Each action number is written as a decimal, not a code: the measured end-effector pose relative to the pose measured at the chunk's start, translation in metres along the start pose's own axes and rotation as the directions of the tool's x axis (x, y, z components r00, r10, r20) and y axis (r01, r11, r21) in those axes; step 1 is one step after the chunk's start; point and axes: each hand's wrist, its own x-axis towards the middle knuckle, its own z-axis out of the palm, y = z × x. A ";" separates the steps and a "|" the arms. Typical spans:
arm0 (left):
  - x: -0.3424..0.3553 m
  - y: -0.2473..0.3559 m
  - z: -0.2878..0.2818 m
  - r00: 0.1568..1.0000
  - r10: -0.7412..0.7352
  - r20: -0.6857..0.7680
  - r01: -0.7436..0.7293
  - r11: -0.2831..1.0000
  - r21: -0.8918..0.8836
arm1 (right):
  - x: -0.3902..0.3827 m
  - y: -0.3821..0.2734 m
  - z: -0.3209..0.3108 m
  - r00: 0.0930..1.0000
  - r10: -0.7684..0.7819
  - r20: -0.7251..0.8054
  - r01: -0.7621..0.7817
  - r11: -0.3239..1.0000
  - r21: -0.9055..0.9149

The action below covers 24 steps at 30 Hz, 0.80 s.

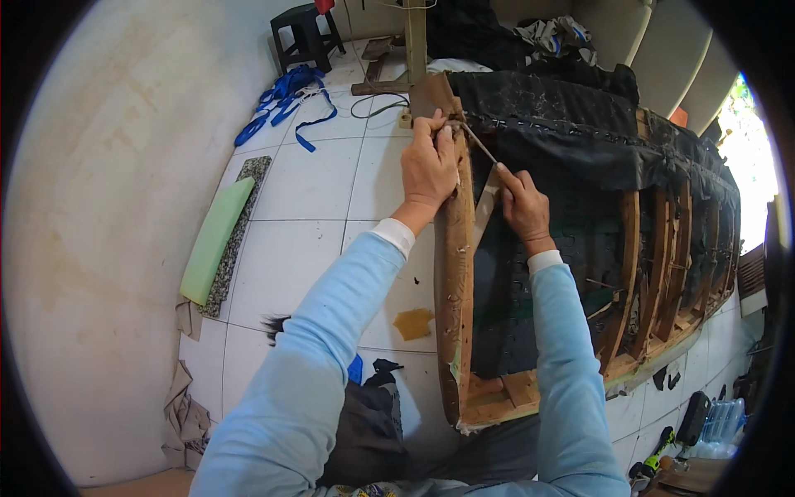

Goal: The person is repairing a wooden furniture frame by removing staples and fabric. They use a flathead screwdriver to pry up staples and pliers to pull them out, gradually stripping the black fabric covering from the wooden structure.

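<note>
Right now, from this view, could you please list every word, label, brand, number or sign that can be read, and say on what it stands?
There are none that I can read.
Thin tool in the right hand: no readable marking.
Wooden frame and black fabric: no readable text.
Clear plastic bottles: too small and blurred to tell if they carry labels.

The frame (455,273) is parked right of centre, bottles (723,421) are set off its near right side. Over left, foam (217,240) is laid near the wall (108,207), straps (290,87) left farther back, before the stool (305,40).
</note>
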 end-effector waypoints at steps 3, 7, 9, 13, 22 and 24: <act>0.004 -0.008 -0.003 1.000 -0.005 -0.005 0.005 1.000 -0.029 | -0.001 -0.013 0.002 0.999 0.042 0.019 -0.043 0.997 0.063; 0.005 -0.015 -0.009 1.000 -0.010 0.021 0.011 1.000 -0.029 | -0.014 -0.076 -0.026 0.931 0.327 0.161 -0.362 0.782 0.507; 0.002 -0.017 -0.008 1.000 0.004 0.012 -0.003 0.999 -0.032 | -0.017 -0.093 -0.044 0.876 0.414 0.247 -0.479 0.689 0.544; 0.003 -0.010 -0.005 1.000 0.014 -0.005 -0.014 0.999 -0.051 | 0.005 -0.110 -0.063 0.829 0.466 0.309 -0.558 0.648 0.519; -0.002 -0.007 0.006 0.993 0.076 -0.085 -0.079 0.997 -0.025 | 0.047 -0.111 -0.100 0.756 0.491 0.433 -0.645 0.671 0.366; -0.006 -0.003 0.013 0.996 0.047 -0.070 -0.051 0.998 -0.048 | 0.037 -0.088 -0.089 0.909 0.334 0.249 -0.408 0.837 0.366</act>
